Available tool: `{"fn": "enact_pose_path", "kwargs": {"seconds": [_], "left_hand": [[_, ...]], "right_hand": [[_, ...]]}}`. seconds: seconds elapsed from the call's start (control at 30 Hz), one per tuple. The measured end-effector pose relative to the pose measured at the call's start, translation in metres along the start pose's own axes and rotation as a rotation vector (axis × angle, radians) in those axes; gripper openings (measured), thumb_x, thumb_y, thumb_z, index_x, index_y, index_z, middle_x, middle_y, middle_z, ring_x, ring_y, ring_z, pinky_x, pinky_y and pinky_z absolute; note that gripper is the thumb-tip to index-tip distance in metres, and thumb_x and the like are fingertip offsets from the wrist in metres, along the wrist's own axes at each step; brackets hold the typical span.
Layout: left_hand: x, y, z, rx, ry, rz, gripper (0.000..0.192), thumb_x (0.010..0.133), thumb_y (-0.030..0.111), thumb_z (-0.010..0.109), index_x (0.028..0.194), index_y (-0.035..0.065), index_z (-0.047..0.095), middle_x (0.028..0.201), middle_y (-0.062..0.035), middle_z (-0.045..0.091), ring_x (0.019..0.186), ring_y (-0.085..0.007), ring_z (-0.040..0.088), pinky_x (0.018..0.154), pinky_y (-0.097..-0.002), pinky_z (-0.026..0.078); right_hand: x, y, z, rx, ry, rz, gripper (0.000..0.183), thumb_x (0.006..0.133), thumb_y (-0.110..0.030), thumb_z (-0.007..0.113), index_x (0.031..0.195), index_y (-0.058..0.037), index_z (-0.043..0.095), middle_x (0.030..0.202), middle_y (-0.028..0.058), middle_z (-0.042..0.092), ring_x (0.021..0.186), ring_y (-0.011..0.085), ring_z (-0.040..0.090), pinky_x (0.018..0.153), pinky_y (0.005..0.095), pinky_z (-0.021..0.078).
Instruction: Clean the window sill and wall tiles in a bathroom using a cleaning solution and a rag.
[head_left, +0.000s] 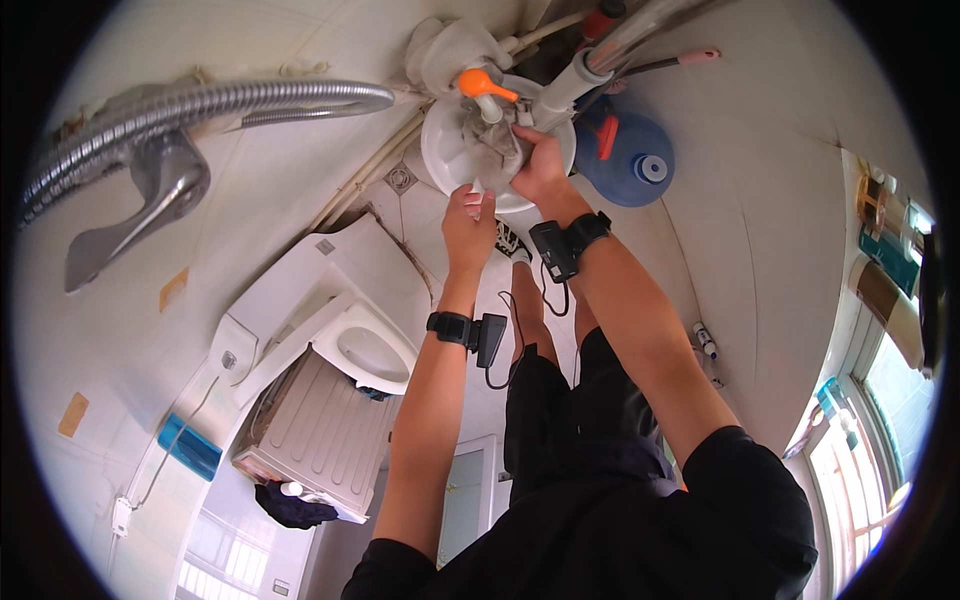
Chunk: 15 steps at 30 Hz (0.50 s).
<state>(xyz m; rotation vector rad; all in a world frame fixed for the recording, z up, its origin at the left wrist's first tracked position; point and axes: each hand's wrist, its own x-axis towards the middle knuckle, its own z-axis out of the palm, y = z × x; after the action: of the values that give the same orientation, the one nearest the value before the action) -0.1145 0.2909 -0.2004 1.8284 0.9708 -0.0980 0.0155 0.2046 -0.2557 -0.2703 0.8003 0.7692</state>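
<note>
A wet-looking grey cloth (491, 154) hangs bunched over a round white basin (444, 169). My right hand (541, 169) grips the cloth's right side, thumb and fingers partly hidden by its folds. Lower down, my left hand (469, 225) has its thumb and fingertips around the cloth's bottom end, at the basin's near rim. Just above the cloth is a pale tap spout (489, 109) with an orange handle (480, 82). Whether water is running cannot be made out.
Right of the basin stands a blue water jug (637, 161); a thick white pipe (574, 86) rises beside it. Another grey cloth (454, 56) hangs behind the tap. At left are a metal shower hose (300, 94), a mixer lever (135, 217) and a toilet (367, 352).
</note>
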Motion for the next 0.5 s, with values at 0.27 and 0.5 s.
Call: {"fn": "enact_pose_path", "kwargs": {"seconds": [0.27, 0.5], "left_hand": [[0.003, 0.004, -0.001, -0.031, -0.088, -0.025, 0.04, 0.099, 0.028, 0.064, 0.123, -0.0035, 0.061, 0.102, -0.0151, 0.073, 0.089, -0.0211, 0.071, 0.082, -0.0328, 0.054], [0.011, 0.003, -0.007, -0.361, -0.193, -0.192, 0.045, 0.104, 0.036, 0.057, 0.12, -0.0059, 0.061, 0.103, -0.0145, 0.073, 0.087, -0.0183, 0.069, 0.077, -0.0293, 0.052]], "right_hand": [[-0.02, 0.0, 0.001, -0.027, -0.03, -0.064, 0.036, 0.098, -0.008, 0.051, 0.133, -0.0003, 0.052, 0.127, 0.0149, 0.062, 0.118, 0.0308, 0.061, 0.107, 0.0453, 0.0463], [-0.027, 0.016, 0.024, -0.072, -0.01, -0.199, 0.035, 0.099, -0.006, 0.05, 0.134, -0.0004, 0.051, 0.128, 0.0131, 0.062, 0.12, 0.0294, 0.059, 0.11, 0.0435, 0.0424]]}}
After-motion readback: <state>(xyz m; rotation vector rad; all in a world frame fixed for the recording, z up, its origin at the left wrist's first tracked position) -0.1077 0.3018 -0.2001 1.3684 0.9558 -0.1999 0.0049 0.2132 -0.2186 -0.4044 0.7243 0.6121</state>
